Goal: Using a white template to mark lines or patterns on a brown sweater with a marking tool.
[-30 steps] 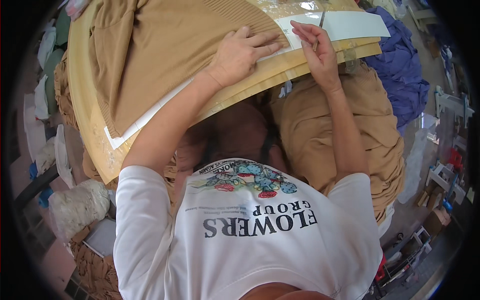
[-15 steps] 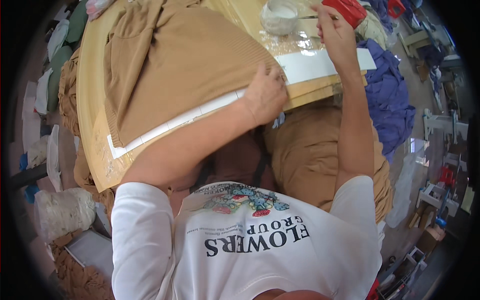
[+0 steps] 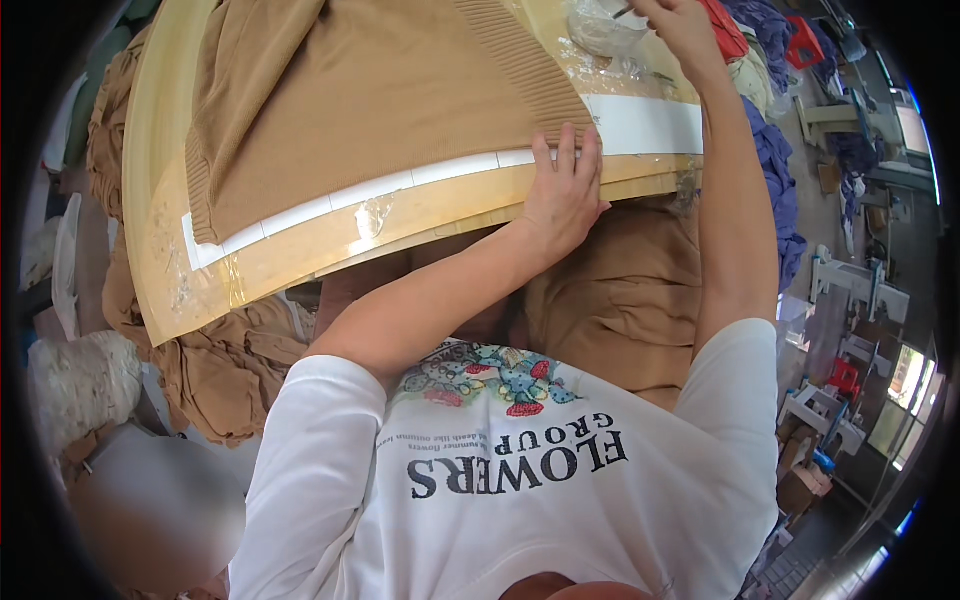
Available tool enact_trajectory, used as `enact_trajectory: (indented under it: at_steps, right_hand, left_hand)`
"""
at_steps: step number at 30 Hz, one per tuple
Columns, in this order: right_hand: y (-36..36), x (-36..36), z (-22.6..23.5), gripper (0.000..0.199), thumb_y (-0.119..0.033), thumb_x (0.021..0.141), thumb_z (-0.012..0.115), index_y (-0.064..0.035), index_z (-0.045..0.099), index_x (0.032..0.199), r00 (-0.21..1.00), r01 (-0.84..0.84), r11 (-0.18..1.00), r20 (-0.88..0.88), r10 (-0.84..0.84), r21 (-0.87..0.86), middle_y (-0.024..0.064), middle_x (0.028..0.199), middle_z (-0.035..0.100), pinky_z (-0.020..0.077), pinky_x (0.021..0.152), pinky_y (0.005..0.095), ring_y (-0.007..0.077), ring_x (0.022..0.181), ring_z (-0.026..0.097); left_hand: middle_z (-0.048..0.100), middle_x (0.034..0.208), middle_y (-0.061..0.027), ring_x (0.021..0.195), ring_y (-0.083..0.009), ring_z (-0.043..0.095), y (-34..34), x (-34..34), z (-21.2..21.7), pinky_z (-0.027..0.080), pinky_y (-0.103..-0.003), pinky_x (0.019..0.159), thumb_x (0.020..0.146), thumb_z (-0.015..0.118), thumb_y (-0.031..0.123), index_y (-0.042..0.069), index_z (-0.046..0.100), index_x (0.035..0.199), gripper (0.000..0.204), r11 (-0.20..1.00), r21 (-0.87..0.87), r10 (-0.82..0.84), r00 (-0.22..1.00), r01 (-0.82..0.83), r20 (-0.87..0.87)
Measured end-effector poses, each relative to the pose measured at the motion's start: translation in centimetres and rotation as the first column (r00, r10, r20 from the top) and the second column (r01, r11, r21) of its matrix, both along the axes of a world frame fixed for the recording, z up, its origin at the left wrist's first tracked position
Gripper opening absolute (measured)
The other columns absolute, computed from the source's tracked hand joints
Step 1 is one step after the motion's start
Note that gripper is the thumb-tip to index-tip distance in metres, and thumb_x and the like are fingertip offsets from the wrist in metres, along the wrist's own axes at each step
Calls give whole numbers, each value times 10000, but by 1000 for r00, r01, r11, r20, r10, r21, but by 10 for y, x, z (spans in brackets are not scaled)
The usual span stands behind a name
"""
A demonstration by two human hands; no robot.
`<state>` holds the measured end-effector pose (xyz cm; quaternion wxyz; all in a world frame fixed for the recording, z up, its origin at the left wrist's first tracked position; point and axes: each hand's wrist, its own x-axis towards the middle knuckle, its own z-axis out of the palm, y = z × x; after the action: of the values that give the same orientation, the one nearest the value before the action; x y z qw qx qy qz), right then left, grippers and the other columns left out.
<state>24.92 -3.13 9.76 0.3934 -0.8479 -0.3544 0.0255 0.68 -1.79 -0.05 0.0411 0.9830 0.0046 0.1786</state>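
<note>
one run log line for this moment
left hand: flat on tan knitted garment hem | right hand: reaching at clear plastic bag, grip unclear | surface: pale wooden table

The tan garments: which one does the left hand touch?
The tan sweater spread flat on the board; the left hand presses its ribbed hem. The others lie crumpled below the board.

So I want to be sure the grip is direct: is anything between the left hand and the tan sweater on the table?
Nothing visible. The left hand lies flat on the table edge, fingertips on the ribbed hem of the tan sweater and the white strip. The right hand reaches toward a clear plastic bag farther back.
</note>
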Motion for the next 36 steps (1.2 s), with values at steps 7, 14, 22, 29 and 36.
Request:
enact_trajectory:
  at_steps: [7,14,22,29,36]
  right_hand:
    - [-12,-19,-3,261,-244,835,597,5,652,778,916,240,844,-400,-34,480,48,660,608,435,523,231,100,567,547]
    - [-56,-101,-17,146,-82,909,486,51,450,955,900,266,635,-423,105,725,209,857,595,569,682,378,290,724,643]
    - [-69,-162,-48,91,-13,860,556,29,496,914,936,184,830,-351,15,527,91,819,607,501,651,213,131,725,629]
    - [-55,-163,-49,73,-5,849,571,30,512,874,974,130,897,-223,-36,422,78,816,606,494,612,208,111,712,626]
    - [-16,-209,-38,89,7,825,593,37,531,882,927,-19,898,-328,180,439,65,748,617,497,603,206,103,695,616]
  left_hand:
    - [345,1326,-134,1215,-399,305,-4,-6,1,223,-714,865,775,567,434,29,481,1224,610,995,-89,47,999,-47,-2]
    - [340,1326,-120,1219,-399,299,-3,-5,-3,228,-712,857,774,568,437,38,480,1227,609,995,-73,66,997,-68,-30]
    - [362,1303,-129,1242,-416,267,-5,-2,1,208,-727,883,770,576,452,32,495,1226,625,995,-86,46,999,-48,-24]
    - [384,1282,-105,1221,-399,302,-4,-3,-3,240,-721,832,801,532,440,71,503,1211,552,998,-34,49,999,-50,-14]
    - [429,1209,-131,1193,-383,349,-13,7,-36,227,-687,898,844,515,368,69,524,1194,460,990,-20,144,980,-142,138]
